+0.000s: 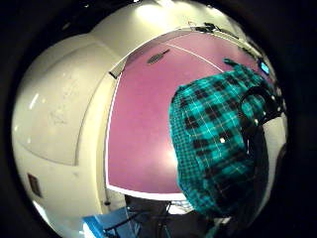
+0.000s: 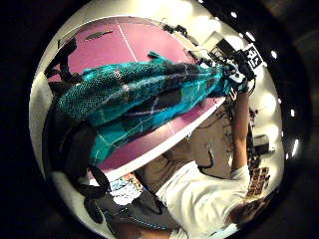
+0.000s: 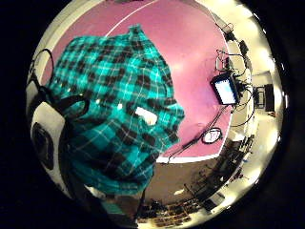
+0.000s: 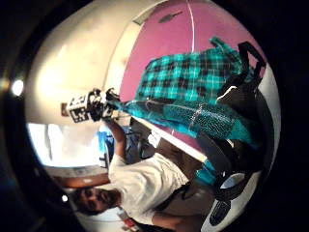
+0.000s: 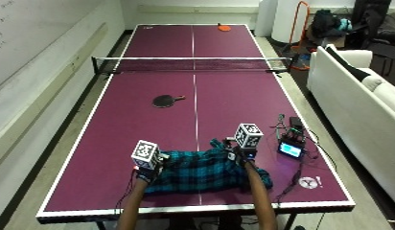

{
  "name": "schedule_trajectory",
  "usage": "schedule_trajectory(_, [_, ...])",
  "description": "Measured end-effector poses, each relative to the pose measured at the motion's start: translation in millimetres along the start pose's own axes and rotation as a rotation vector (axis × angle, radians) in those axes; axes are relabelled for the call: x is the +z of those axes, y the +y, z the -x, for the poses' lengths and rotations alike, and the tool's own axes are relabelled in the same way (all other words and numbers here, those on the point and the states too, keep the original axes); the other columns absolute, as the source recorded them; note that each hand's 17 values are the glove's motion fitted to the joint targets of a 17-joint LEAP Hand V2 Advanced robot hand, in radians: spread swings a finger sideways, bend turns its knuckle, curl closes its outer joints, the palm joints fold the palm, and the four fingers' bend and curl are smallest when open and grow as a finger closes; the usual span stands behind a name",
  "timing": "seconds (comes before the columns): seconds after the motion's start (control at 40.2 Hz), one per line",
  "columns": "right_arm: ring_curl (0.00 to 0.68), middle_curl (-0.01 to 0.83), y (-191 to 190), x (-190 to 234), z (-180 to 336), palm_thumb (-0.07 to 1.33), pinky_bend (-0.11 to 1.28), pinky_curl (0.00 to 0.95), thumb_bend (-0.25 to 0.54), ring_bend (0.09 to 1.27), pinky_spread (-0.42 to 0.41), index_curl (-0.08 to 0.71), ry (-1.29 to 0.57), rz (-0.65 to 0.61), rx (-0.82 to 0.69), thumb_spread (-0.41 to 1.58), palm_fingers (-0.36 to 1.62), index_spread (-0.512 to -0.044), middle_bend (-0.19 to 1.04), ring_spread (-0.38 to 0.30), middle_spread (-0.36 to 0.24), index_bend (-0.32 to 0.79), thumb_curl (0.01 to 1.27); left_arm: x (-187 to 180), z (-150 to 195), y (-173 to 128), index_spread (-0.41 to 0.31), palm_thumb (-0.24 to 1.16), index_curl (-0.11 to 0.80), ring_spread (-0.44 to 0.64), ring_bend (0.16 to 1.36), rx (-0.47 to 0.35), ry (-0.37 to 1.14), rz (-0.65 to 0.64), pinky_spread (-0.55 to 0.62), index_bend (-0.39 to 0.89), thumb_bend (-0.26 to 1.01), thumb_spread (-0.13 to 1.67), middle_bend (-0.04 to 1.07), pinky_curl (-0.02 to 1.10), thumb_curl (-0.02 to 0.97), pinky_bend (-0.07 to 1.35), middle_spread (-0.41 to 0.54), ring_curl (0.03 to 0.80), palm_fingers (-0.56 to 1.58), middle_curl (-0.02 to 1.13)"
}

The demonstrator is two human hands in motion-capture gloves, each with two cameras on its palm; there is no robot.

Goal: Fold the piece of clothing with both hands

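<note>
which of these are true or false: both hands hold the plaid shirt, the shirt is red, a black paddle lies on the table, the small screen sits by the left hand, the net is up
1. Both hands hold the plaid shirt: true; the left hand and right hand each grip an end.
2. The shirt is red: false; it is teal and black plaid.
3. A black paddle lies on the table: true.
4. The small screen sits by the left hand: false; it is beside the right hand.
5. The net is up: true.
</note>
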State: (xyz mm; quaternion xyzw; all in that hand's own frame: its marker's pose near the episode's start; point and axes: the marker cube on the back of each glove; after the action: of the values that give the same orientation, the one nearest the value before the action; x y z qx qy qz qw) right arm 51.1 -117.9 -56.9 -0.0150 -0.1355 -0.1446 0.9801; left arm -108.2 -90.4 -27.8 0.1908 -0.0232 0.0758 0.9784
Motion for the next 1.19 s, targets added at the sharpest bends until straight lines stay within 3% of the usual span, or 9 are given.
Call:
schedule_trajectory(0.075, [0.516, 0.533, -10.2, -12.6, 7.9, 0.74, 0.7, 0.447, 0.0, 0.95, -0.328, 0.296, 0.045, 0.047, 0.099, 1.24, 1.36, -0.32, 0.65, -0.218, -0.229, 0.15, 0.23, 24.5, -3.4, -10.3, -0.334, 0.59, 0.363, -0.39, 0.92, -0.033, 0.098, 0.131, -0.41, 0.16, 0.01, 1.27, 0.65, 0.5, 0.254, 0.65, -0.395, 0.472, 1.35, 0.53])
schedule_trajectory(0.248, [0.521, 0.536, -68.6, 7.9, 2.5, 0.73, 0.71, 0.452, -0.021, 0.95, -0.329, 0.322, 0.103, 0.175, 0.175, 1.19, 1.36, -0.325, 0.66, -0.212, -0.224, 0.17, 0.22, -4.5, -15.6, -22.0, -0.337, 0.6, 0.379, -0.39, 0.93, -0.093, 0.004, 0.262, -0.41, 0.16, -0.01, 1.26, 0.67, 0.5, 0.249, 0.65, -0.396, 0.478, 1.34, 0.54])
schedule_trajectory(0.348, [0.522, 0.535, -95.3, 32.0, -6.3, 0.71, 0.7, 0.452, -0.024, 0.95, -0.329, 0.34, 0.137, 0.263, 0.206, 1.17, 1.37, -0.332, 0.65, -0.211, -0.222, 0.18, 0.22, 17.3, -22.1, -29.5, -0.341, 0.6, 0.39, -0.39, 0.94, -0.087, -0.008, 0.326, -0.41, 0.17, -0.01, 1.26, 0.67, 0.5, 0.246, 0.63, -0.396, 0.48, 1.33, 0.54])
schedule_trajectory(0.621, [0.518, 0.535, -112.7, 50.1, -21.6, 0.67, 0.69, 0.451, -0.023, 0.92, -0.33, 0.38, 0.123, 0.242, 0.258, 1.12, 1.38, -0.338, 0.66, -0.211, -0.216, 0.18, 0.21, 43.9, -27.7, -37.4, -0.349, 0.61, 0.421, -0.38, 0.95, -0.094, 0.008, 0.368, -0.4, 0.18, -0.01, 1.26, 0.67, 0.49, 0.238, 0.59, -0.397, 0.483, 1.33, 0.55])
schedule_trajectory(0.721, [0.513, 0.533, -92.1, 38.4, -27.3, 0.68, 0.68, 0.446, -0.013, 0.91, -0.328, 0.388, 0.039, 0.138, 0.323, 1.12, 1.35, -0.335, 0.66, -0.213, -0.215, 0.18, 0.21, 40.5, -21.1, -41.5, -0.347, 0.61, 0.43, -0.38, 0.96, -0.146, -0.032, 0.272, -0.4, 0.18, -0.01, 1.26, 0.67, 0.48, 0.236, 0.56, -0.394, 0.487, 1.31, 0.55])
schedule_trajectory(0.795, [0.489, 0.498, -68.4, 29.8, -30.8, 0.64, 0.7, 0.442, -0.034, 0.83, -0.305, 0.358, -0.066, 0.022, 0.323, 1.12, 1.1, -0.337, 0.56, -0.227, -0.222, 0.09, 0.21, 32.5, -23.4, -39.7, -0.326, 0.61, 0.424, -0.37, 0.93, -0.155, -0.029, 0.158, -0.37, 0.15, -0.01, 1.26, 0.66, 0.47, 0.236, 0.48, -0.383, 0.478, 1.19, 0.55])
schedule_trajectory(0.845, [0.468, 0.477, -45.7, 26.2, -38.5, 0.63, 0.68, 0.448, -0.027, 0.73, -0.228, 0.369, -0.085, -0.072, 0.351, 1.14, 0.85, -0.336, 0.47, -0.216, -0.217, 0.12, 0.21, 26.6, -25.5, -36.1, -0.288, 0.62, 0.41, -0.35, 0.85, -0.153, -0.044, 0.057, -0.32, 0.11, -0.01, 1.26, 0.56, 0.47, 0.236, 0.48, -0.352, 0.457, 0.95, 0.52])
schedule_trajectory(1.019, [0.392, 0.44, 45.2, 29.8, -72.6, 0.69, 0.59, 0.408, -0.002, 0.51, -0.068, 0.366, 0.007, -0.211, 0.621, 1.21, 0.68, -0.335, 0.38, -0.149, -0.185, 0.15, 0.23, 21.9, -29.5, -18.6, -0.229, 0.64, 0.387, -0.3, 0.72, -0.121, -0.15, -0.079, -0.24, 0.12, -0.01, 1.25, 0.31, 0.47, 0.244, 0.53, -0.283, 0.418, 0.8, 0.47])
schedule_trajectory(1.193, [0.375, 0.409, 95.9, 80.8, -104.1, 0.57, 0.57, 0.4, -0.052, 0.45, 0.107, 0.338, 0.067, -0.089, 0.829, 1.21, 0.38, -0.313, 0.26, -0.007, -0.118, 0.08, 0.22, 52.5, -49.4, 45.6, -0.208, 0.51, 0.393, -0.22, 0.61, -0.115, -0.108, 0.385, -0.12, 0.17, -0.05, 1.22, 0.21, 0.45, 0.223, 0.44, -0.243, 0.386, 0.72, 0.43])
